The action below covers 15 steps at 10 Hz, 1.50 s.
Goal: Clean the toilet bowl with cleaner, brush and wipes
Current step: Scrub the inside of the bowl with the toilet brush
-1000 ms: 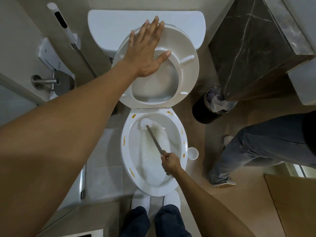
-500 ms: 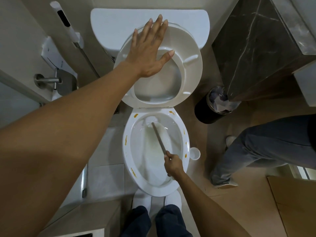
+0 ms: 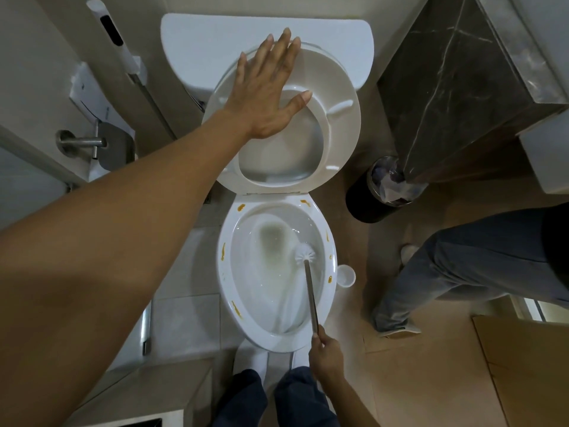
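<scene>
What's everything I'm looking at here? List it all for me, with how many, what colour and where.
White ceramic toilet bowl: one, centre, orange smears dotted around its rim.
White plastic toilet seat: one, raised against the white cistern.
Toilet brush with white head and metal handle: one, head inside the bowl, right side.
Small white round brush holder: one, on the floor right of the bowl.
Black round waste bin: one, right of the toilet, with a liner.
Dark marble counter: one, upper right.
Metal paper holder: one, left wall.
Second person's grey-trousered leg: one, right.
Left hand: flat on the raised seat.
Right hand: grips the brush handle.
</scene>
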### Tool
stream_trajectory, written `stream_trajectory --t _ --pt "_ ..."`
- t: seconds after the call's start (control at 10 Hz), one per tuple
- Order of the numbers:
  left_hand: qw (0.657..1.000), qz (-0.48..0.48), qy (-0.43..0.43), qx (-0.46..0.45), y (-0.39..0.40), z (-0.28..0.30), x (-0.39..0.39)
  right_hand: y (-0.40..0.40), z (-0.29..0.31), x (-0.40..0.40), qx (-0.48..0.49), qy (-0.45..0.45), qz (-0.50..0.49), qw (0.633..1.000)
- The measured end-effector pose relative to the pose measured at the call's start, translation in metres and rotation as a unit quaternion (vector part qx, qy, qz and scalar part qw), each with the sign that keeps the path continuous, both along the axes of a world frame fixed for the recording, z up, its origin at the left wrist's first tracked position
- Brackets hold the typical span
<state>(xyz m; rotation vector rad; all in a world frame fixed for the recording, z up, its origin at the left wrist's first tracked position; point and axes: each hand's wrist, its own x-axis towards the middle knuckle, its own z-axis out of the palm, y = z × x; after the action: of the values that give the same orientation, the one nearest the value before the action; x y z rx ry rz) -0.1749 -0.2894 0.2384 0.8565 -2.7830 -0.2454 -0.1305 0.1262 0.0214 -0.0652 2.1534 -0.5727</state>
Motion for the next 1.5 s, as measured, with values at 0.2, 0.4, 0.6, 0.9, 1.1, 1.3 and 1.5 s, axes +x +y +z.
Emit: stream_trajectory --t 0.2,0.4,0.6,0.9,1.1,1.3,1.5 --pt "1.0 -0.001 0.007 0.005 0.001 0.001 0.0 -0.021 0.005 -0.03 -0.028 0.001 0.036 0.999" --pt "1.0 0.003 0.003 -0.003 0.001 -0.001 0.0 -0.109 0.009 -0.061 -0.04 -0.008 0.077 0.996" --pt "1.0 0.004 0.002 -0.007 0.0 0.0 -0.001 -0.108 -0.003 -0.035 0.001 -0.048 0.11 0.993" --pt "1.0 0.01 -0.002 -0.016 0.001 -0.002 -0.002 -0.109 -0.001 -0.03 -0.007 -0.035 0.112 0.993" --pt "1.0 0.007 -0.002 -0.015 0.001 -0.002 -0.002 -0.084 0.002 -0.029 0.021 -0.07 0.158 0.985" --pt "1.0 0.002 -0.002 -0.008 0.001 0.0 -0.001 -0.046 0.003 -0.024 0.063 -0.072 0.185 0.978" --pt "1.0 0.004 0.006 -0.006 0.002 0.0 -0.001 -0.073 0.009 -0.035 0.089 -0.074 0.188 0.975"
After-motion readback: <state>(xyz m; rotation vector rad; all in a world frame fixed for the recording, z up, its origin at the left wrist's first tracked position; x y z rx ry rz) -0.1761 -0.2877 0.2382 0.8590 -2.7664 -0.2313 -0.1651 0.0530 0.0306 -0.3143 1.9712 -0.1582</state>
